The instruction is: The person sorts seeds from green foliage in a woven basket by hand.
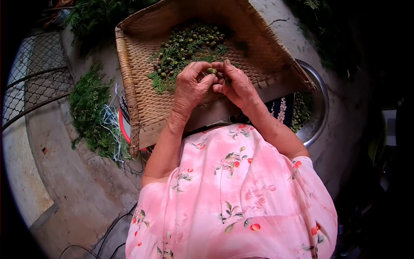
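Over the front of a woven basket tray [148,103], both hands meet close together. My left hand [192,84] is closed, with thumb and forefinger pinching a small green seed cone [211,71]. My right hand [236,84] faces it with curled fingers, its fingertips near the same cone; what lies within those fingers is too small to make out. Behind the hands, a heap of small round green-brown cones [189,47] lies in the tray. Feathery green sprigs [158,83] are mixed in around its near edge.
Right of the tray, a metal basin [321,93] holds more green cones. Cut green foliage [91,108] and white plastic strips [114,125] lie on the concrete floor at left. A wire-mesh frame [36,77] stands beyond. Black cables [108,231] run along the lower left.
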A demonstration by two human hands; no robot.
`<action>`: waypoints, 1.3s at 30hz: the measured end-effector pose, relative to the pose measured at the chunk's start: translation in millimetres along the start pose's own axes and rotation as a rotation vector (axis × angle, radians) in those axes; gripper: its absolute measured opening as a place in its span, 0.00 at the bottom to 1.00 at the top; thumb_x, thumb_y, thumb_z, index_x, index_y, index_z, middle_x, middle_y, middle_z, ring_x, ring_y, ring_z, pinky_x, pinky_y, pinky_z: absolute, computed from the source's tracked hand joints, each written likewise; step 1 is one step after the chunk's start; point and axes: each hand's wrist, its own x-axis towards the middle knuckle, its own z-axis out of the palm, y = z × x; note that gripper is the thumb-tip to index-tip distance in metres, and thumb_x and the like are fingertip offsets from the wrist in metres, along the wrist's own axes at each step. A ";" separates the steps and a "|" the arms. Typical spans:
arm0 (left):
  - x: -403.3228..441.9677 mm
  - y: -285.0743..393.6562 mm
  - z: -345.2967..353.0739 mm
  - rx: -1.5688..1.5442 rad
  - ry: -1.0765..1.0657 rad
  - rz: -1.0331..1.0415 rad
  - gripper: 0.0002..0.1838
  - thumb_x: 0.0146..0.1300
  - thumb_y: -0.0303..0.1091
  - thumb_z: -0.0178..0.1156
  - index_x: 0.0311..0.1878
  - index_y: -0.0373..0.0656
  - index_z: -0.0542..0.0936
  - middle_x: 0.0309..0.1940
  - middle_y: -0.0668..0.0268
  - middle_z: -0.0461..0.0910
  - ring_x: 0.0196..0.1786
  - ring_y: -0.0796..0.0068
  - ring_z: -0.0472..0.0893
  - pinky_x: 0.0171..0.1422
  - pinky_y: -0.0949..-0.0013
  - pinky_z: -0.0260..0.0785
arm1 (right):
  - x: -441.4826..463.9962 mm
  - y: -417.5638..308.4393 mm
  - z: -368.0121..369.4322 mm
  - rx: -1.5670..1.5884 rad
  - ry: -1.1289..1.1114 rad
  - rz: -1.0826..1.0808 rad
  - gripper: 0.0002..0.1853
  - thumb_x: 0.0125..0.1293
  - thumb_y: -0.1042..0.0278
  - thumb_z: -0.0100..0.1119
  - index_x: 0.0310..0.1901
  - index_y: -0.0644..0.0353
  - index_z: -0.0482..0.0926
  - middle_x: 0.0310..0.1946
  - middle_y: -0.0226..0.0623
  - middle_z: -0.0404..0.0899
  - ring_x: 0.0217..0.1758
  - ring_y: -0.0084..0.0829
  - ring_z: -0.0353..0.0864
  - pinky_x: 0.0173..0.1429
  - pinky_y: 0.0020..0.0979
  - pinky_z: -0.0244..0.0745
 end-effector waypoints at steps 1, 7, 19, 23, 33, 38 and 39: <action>1.6 8.4 -2.6 0.048 -0.056 0.099 0.10 0.56 0.27 0.64 0.42 0.38 0.79 0.30 0.67 0.80 0.33 0.82 0.77 0.37 0.77 0.71 | 0.7 -0.7 -0.6 0.045 -0.060 0.007 0.22 0.69 0.50 0.52 0.47 0.64 0.75 0.39 0.37 0.77 0.36 0.26 0.79 0.37 0.26 0.77; 11.1 -30.4 -2.9 0.202 0.094 -0.108 0.08 0.58 0.30 0.61 0.39 0.38 0.80 0.36 0.61 0.80 0.36 0.67 0.80 0.42 0.69 0.72 | -1.4 -2.2 -9.6 0.076 0.055 0.034 0.22 0.68 0.47 0.52 0.43 0.63 0.76 0.29 0.38 0.77 0.26 0.26 0.77 0.23 0.23 0.69; 11.1 -28.7 16.9 0.390 0.050 0.009 0.07 0.57 0.34 0.61 0.36 0.41 0.80 0.33 0.60 0.77 0.37 0.61 0.78 0.41 0.63 0.71 | -0.3 2.5 -7.4 0.102 0.073 -0.013 0.22 0.68 0.48 0.52 0.43 0.64 0.75 0.29 0.36 0.77 0.26 0.26 0.78 0.23 0.22 0.71; 6.6 2.9 -0.8 0.092 -0.004 0.118 0.07 0.59 0.29 0.61 0.39 0.39 0.80 0.30 0.63 0.76 0.32 0.68 0.78 0.38 0.69 0.71 | 0.6 3.8 -3.5 0.024 0.072 -0.051 0.24 0.68 0.48 0.52 0.48 0.66 0.74 0.35 0.37 0.78 0.32 0.27 0.80 0.27 0.24 0.74; -14.7 -37.4 -26.7 0.337 0.060 -0.102 0.07 0.58 0.29 0.61 0.38 0.38 0.80 0.33 0.61 0.79 0.35 0.65 0.80 0.41 0.68 0.72 | -3.1 -0.2 -4.7 -0.017 -0.003 0.007 0.17 0.71 0.55 0.50 0.43 0.64 0.75 0.31 0.35 0.76 0.25 0.22 0.74 0.22 0.20 0.66; -17.0 -29.8 -10.7 0.563 -0.017 0.004 0.08 0.55 0.33 0.61 0.37 0.43 0.80 0.35 0.60 0.76 0.43 0.59 0.76 0.46 0.60 0.69 | -2.1 -0.9 -2.3 -0.021 0.024 0.022 0.17 0.69 0.55 0.53 0.43 0.63 0.76 0.27 0.32 0.75 0.23 0.20 0.72 0.21 0.19 0.64; -17.1 -31.1 -9.0 0.562 -0.016 0.004 0.08 0.55 0.33 0.61 0.37 0.43 0.80 0.35 0.60 0.76 0.43 0.59 0.76 0.46 0.60 0.69 | -2.4 -1.1 -1.7 -0.019 0.030 0.028 0.17 0.70 0.55 0.52 0.44 0.63 0.76 0.28 0.32 0.75 0.23 0.20 0.72 0.21 0.19 0.64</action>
